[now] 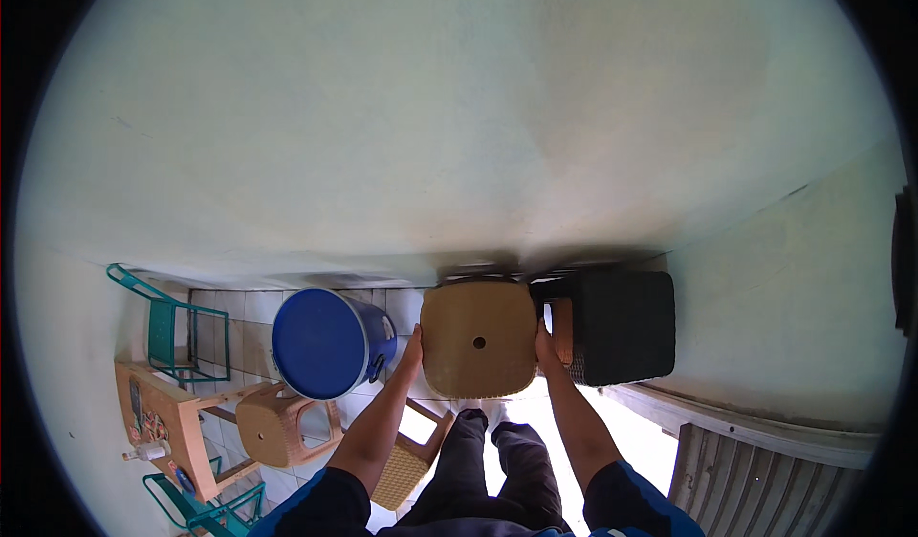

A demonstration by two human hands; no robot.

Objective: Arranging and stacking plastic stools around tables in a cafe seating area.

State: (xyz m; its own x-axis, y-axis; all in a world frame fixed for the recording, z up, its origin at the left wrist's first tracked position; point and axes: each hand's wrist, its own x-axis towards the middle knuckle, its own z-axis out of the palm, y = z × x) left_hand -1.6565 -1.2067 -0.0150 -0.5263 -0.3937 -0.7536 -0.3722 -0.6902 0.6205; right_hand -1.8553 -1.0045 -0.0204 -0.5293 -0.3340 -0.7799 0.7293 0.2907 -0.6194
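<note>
A light brown plastic stool [478,374] is in front of me, its square seat facing up with a round hole in the middle. My left hand [415,348] grips the seat's left edge, and my right hand [545,348] has hold of the opposite edge. Fingers curled under the rim are partly hidden. The seat covers whatever lies below it, so I cannot tell whether its legs touch the floor. Just left of my left hand is a blue drum [318,344] with a blue lid. Close by my right hand is a black box-shaped thing [626,327].
A pale wall [459,135] rises ahead. At left are a wooden table [191,422] with small items, green metal chairs [161,331], and another brown stool [277,427]. A woven-pattern stool [400,478] lies tilted beside my legs. A slatted metal gate [765,484] is at lower right.
</note>
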